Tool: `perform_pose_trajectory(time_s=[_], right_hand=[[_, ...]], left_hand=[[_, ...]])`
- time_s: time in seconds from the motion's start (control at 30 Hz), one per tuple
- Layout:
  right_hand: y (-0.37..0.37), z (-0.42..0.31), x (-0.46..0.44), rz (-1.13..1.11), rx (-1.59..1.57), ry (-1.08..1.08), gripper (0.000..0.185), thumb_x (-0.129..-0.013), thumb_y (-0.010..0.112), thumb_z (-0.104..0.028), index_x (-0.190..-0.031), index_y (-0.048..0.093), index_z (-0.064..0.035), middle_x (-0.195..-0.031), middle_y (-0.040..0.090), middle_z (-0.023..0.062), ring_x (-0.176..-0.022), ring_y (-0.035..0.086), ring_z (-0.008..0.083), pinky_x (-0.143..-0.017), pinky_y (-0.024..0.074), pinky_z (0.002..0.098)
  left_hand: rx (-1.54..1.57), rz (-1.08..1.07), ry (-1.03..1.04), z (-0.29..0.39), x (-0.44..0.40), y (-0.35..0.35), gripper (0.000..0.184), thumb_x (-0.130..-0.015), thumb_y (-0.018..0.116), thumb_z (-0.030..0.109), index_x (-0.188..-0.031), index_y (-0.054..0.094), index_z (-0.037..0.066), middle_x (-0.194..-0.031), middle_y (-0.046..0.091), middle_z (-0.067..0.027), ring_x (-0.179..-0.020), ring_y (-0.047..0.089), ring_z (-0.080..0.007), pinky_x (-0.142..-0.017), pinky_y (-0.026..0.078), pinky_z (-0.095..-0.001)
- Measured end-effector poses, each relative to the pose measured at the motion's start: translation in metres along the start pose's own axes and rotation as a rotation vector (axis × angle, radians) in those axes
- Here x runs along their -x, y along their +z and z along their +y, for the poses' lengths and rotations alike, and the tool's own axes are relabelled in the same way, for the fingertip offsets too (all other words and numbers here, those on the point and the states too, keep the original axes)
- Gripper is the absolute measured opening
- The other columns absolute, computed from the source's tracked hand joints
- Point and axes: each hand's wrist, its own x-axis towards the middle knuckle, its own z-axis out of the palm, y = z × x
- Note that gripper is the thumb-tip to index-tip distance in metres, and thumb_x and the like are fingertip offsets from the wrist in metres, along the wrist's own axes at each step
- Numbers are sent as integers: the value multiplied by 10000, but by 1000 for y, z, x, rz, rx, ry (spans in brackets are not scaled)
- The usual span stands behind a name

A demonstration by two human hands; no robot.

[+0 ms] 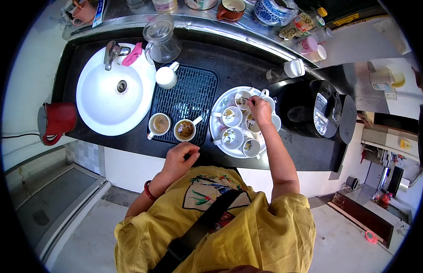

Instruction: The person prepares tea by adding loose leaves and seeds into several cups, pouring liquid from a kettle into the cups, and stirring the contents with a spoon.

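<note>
My right hand [260,109] is over the round white tray [214,128], its fingers pinched together above a white cup [243,98]; what they hold is too small to make out. Several white cups with dry flower-like bits inside stand on this tray. My left hand [180,159], fingers curled and partly hidden, rests near the counter's front edge, below two cups on the black drain tray [186,86]. One of them, a cup [159,123], holds light brown contents; the other cup [185,130] holds darker brown contents. An upturned white mug [166,78] stands behind them.
A white sink [112,109] with a faucet [113,54] and a red pitcher [57,122] are at left. Behind the drain tray stands a glass jug [164,43]. A black appliance [307,107] stands right, near a lidded bottle [286,70]. Jars line the back shelf.
</note>
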Motion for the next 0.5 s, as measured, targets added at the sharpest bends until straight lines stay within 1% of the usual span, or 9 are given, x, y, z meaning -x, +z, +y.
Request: perform_pose_trajectory(time_s=[0.2,0.27,0.33,0.4,0.5], right_hand=[[2,2,0,6,-24,-43,180,-753,637,-242,-795,645,-67,-761,638,148,-669,616,314,-646,487,394],[1,1,1,12,-40,-51,178,-755,636,-237,-797,645,-64,-771,638,150,-675,617,313,-649,487,392],[2,1,1,18,-55,-60,177,-756,634,-232,-798,645,-60,-780,638,151,-681,618,312,-651,487,391],[4,3,1,59,-55,-81,162,-758,643,-190,-827,654,-45,-775,642,143,-679,625,289,-641,488,361],[3,2,1,50,-51,-59,165,-764,641,-190,-836,653,-42,-788,644,140,-693,626,292,-654,491,355]], left_hand=[[-23,-19,32,4,-4,-1,143,-758,632,46,-892,597,10,-797,591,-97,-682,608,-201,-581,475,-273],[-39,-36,15,6,-5,-2,121,-766,626,28,-880,601,-6,-819,599,-93,-699,596,-167,-601,474,-256],[-32,-37,14,6,-5,-2,121,-766,626,27,-879,601,-6,-819,599,-92,-699,596,-166,-604,474,-253],[-25,-38,14,6,-6,-1,120,-766,625,26,-879,601,-6,-819,599,-92,-700,597,-165,-607,474,-250],[-20,-38,12,5,-6,1,120,-765,625,27,-878,601,-6,-820,598,-91,-704,598,-163,-611,474,-247]])
